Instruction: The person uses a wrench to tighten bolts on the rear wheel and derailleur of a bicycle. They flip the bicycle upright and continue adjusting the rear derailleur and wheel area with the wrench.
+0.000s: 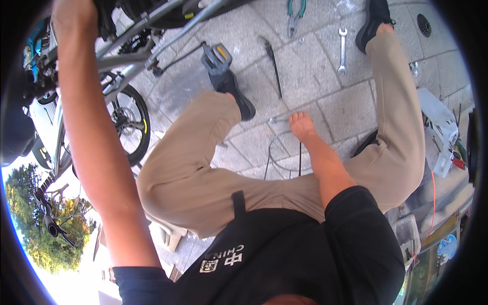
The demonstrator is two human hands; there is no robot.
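Outdoor bicycle repair spot on a paved sidewalk. Evidence: grey paving slabs (305,66) serve as the work floor; a bicycle (127,61) stands beside the seated person, pedal (216,53) exposed. Hand tools lie loose on the slabs: pliers (295,15), a combination wrench (342,50), a dark bar tool (273,63). Trees (40,223) show at the edge.

Beyond the right hand (303,125), a spanner (342,50), pliers (295,14) and a black rod (273,63) are laid on paving (310,66).
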